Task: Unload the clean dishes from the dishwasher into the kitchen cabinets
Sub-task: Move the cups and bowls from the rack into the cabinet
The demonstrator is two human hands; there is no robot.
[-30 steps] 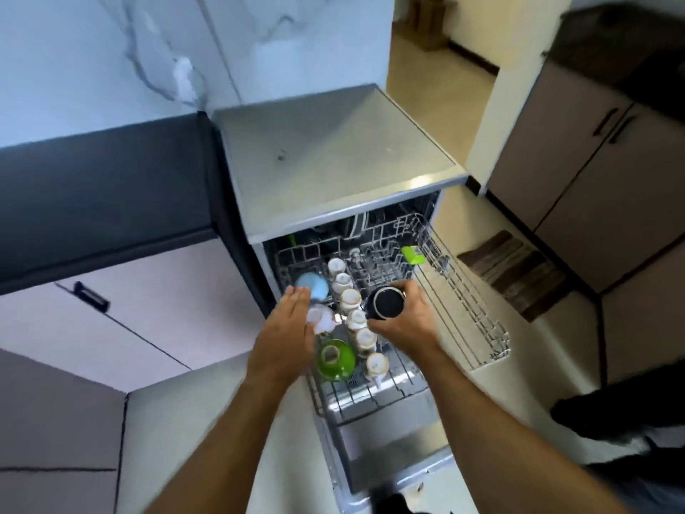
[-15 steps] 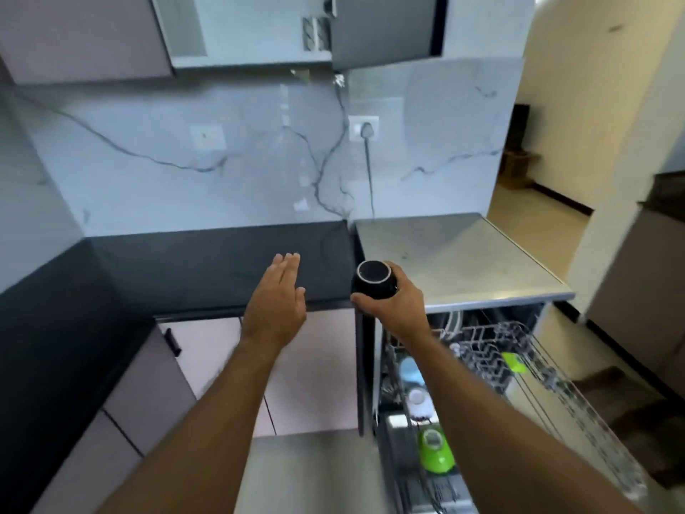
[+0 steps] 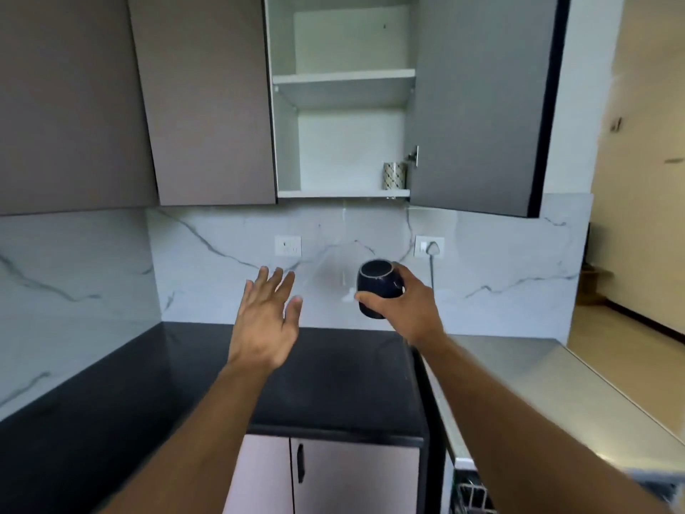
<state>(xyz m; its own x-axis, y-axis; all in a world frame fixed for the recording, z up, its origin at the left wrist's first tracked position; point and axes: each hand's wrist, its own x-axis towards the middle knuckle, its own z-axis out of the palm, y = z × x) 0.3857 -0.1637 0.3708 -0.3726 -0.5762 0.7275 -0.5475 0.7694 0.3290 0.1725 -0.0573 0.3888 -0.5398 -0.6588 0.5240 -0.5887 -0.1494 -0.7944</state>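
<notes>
My right hand (image 3: 406, 309) grips a dark blue cup (image 3: 376, 287), tilted with its base toward me, in front of the marble backsplash above the black counter (image 3: 333, 383). My left hand (image 3: 267, 320) is raised beside it with fingers spread and holds nothing. Above stands the open wall cabinet (image 3: 343, 194), its lower shelf holding one patterned cup (image 3: 394, 175) at the right. Only a corner of the dishwasher rack (image 3: 472, 498) shows at the bottom edge.
The cabinet's grey door (image 3: 478, 105) hangs open to the right. Closed wall cabinets (image 3: 207, 98) fill the upper left. The steel dishwasher top (image 3: 537, 395) lies right of the counter. Two wall sockets (image 3: 429, 246) sit on the backsplash, one with a plug and cord.
My right hand lifted the dark cup out of the dishwasher rack and up above the counter. My left hand left the rack and rose with it. My view swung up to the open cabinet.
</notes>
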